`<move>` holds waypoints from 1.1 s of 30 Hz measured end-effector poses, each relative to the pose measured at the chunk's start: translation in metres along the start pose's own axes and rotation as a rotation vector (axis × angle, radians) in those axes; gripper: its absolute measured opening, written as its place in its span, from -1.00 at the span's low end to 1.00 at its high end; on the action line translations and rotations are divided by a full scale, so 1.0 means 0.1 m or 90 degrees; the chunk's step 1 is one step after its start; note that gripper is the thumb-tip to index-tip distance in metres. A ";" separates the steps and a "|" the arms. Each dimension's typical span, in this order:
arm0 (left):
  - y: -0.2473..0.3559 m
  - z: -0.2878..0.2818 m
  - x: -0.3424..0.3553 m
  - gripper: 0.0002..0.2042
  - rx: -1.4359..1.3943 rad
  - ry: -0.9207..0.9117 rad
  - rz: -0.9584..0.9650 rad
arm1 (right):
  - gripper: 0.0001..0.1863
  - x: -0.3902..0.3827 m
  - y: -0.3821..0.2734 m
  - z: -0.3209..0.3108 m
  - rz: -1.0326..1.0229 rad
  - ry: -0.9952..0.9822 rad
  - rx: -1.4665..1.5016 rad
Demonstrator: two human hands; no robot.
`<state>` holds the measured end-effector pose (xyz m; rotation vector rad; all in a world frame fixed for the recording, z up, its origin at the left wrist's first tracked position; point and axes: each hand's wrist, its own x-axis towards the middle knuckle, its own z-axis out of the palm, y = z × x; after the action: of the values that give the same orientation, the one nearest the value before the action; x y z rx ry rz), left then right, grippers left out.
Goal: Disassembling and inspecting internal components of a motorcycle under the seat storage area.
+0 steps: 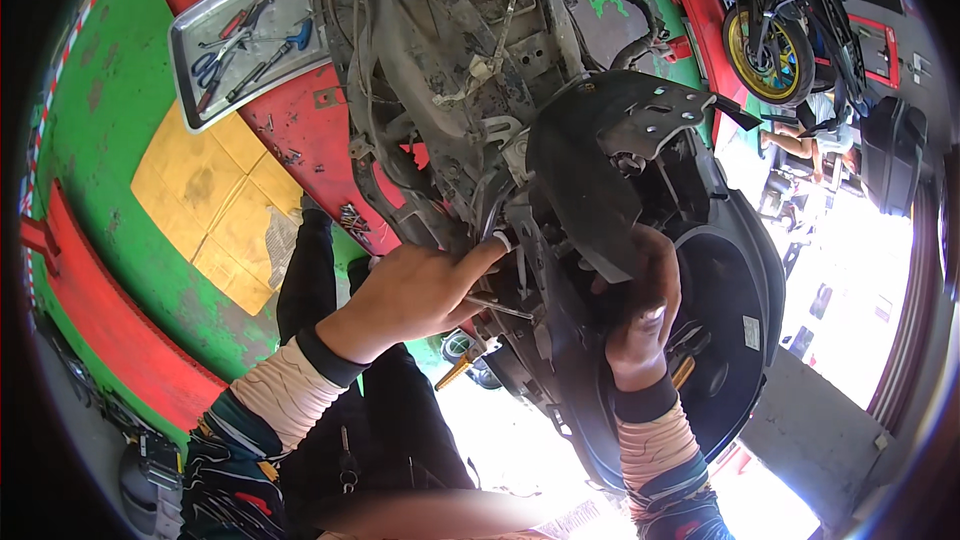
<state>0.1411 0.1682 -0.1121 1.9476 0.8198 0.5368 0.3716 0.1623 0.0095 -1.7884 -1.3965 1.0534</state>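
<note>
A partly stripped motorcycle frame (430,70), dark and dusty with cables along it, stands in front of me. My left hand (400,295) reaches into its side, thumb stretched against the metal and other fingers curled underneath. A thin metal rod (505,308) sticks out by those fingers; what they hold is hidden. My right hand (648,305) has its fingers bent round the lower end of a curved black plastic panel (590,160), with some fingertips hidden behind it. Below that panel sits a large black plastic storage bucket (725,315), with a yellow-handled tool (684,372) inside.
A metal tray (185,70) with pliers, screwdrivers and a blue-handled tool lies at the far left. Loose screws (352,220) are scattered on the red platform (300,120). Flattened yellow cardboard (205,210) covers green floor. Another motorcycle (770,50) and a person (815,145) are at right.
</note>
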 end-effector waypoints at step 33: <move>-0.86 0.65 -0.75 -0.44 -0.092 0.267 -0.307 | -0.09 0.15 0.23 0.03 0.025 -0.013 0.014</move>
<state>0.1044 0.1057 -0.2211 1.4493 1.4246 0.6939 0.3816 0.1713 -0.0149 -1.8002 -1.3613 1.1061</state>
